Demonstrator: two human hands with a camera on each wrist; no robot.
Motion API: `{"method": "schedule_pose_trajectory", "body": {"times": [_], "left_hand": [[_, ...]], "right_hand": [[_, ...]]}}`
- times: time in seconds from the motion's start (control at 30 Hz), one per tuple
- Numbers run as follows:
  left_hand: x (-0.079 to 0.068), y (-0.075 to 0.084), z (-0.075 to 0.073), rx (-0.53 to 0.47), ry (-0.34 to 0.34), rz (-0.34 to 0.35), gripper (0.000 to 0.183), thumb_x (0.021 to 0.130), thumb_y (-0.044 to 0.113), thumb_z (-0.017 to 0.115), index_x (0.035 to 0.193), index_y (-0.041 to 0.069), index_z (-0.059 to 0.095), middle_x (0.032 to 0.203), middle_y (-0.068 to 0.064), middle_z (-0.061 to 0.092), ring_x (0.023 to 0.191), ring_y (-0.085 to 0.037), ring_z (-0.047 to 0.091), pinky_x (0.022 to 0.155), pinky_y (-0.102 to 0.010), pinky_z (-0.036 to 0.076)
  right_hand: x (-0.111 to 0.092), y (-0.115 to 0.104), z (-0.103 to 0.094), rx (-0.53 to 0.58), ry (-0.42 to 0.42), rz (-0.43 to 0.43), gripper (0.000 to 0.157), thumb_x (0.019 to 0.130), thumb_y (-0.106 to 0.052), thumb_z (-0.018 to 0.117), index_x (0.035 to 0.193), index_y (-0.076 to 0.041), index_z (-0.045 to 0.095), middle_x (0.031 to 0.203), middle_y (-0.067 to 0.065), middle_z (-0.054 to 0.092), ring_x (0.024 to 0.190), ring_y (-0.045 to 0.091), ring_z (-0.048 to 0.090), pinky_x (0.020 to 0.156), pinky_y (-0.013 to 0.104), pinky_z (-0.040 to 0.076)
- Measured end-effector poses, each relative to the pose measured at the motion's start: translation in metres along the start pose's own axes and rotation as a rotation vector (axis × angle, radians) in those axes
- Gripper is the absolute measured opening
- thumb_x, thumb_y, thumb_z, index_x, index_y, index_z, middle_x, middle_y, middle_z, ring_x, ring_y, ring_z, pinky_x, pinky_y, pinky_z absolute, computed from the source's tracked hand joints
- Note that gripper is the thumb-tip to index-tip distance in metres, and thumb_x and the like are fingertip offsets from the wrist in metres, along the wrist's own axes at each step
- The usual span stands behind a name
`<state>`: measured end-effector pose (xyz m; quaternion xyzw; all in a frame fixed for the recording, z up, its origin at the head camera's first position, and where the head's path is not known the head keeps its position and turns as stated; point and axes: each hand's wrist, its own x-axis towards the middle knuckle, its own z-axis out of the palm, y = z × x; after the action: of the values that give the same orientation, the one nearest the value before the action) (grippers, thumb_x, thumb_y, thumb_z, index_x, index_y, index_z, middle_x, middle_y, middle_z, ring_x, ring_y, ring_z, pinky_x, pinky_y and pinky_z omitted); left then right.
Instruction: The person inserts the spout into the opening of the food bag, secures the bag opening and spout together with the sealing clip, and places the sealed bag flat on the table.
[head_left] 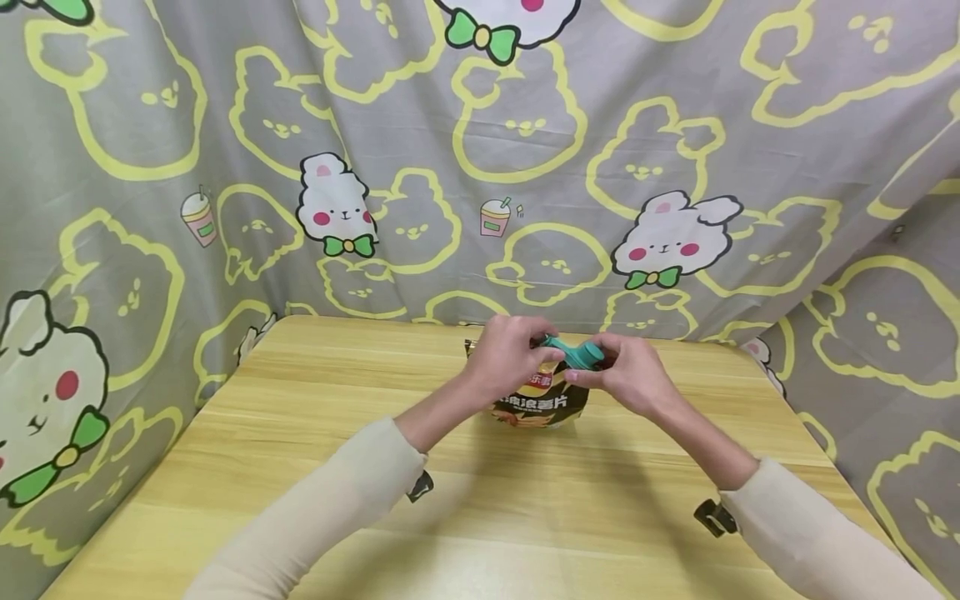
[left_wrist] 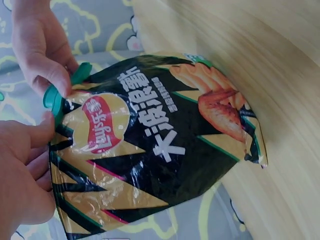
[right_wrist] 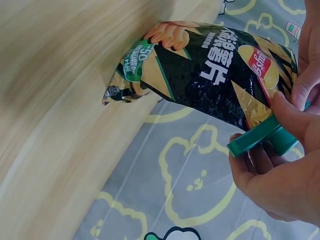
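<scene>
A black and gold Lay's chip bag [head_left: 542, 407] stands on the table, its bottom on the wood and its top edge between my hands. A green bag clip [head_left: 583, 356] with a round cap-like part sits at the top edge. My left hand [head_left: 508, 354] pinches the top of the bag beside the clip, thumb in front and fingers behind. My right hand [head_left: 636, 377] holds the clip between thumb and fingers. In the right wrist view the clip [right_wrist: 257, 136] lies across a corner of the bag's top; whether it is fastened I cannot tell.
The light wooden table [head_left: 315, 442] ends close behind the bag. A grey curtain [head_left: 420, 108] with yellow outlines and white rabbits hangs around the back and sides. Dark straps [head_left: 716, 518] sit near both sleeve cuffs.
</scene>
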<state>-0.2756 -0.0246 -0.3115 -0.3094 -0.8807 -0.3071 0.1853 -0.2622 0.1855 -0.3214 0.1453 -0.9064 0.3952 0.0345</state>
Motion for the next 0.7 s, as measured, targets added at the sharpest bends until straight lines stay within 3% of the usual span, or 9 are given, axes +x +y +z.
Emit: {"method": "schedule_pose_trajectory", "body": {"times": [0.3,0.47,0.7], "left_hand": [[-0.004,-0.005,-0.011,0.036,-0.055,-0.037,0.029,0.084,0.032,0.082,0.101,0.009,0.078,0.086,-0.001,0.077,0.064,-0.007,0.06,0.058,-0.019,0.048],[-0.007,-0.008,-0.017,0.063,-0.082,-0.047,0.032,0.084,0.033,0.083,0.103,0.007,0.077,0.09,-0.003,0.078,0.076,-0.01,0.072,0.067,-0.023,0.056],[-0.012,-0.013,-0.031,0.091,-0.103,-0.065,0.029,0.084,0.03,0.083,0.101,0.007,0.078,0.093,-0.005,0.079,0.084,-0.017,0.075,0.075,-0.031,0.06]], "right_hand": [[-0.003,-0.001,-0.007,-0.036,-0.04,0.011,0.044,0.082,-0.03,0.086,0.115,-0.006,0.07,0.095,0.009,0.071,0.082,0.021,0.065,0.07,0.032,0.052],[-0.004,0.001,-0.009,-0.036,-0.046,-0.012,0.042,0.081,-0.027,0.087,0.112,-0.006,0.07,0.094,0.008,0.072,0.084,0.02,0.068,0.072,0.032,0.053],[-0.006,0.005,-0.01,-0.032,-0.055,-0.005,0.042,0.081,-0.023,0.087,0.113,-0.004,0.069,0.096,0.01,0.074,0.087,0.021,0.07,0.073,0.033,0.055]]}}
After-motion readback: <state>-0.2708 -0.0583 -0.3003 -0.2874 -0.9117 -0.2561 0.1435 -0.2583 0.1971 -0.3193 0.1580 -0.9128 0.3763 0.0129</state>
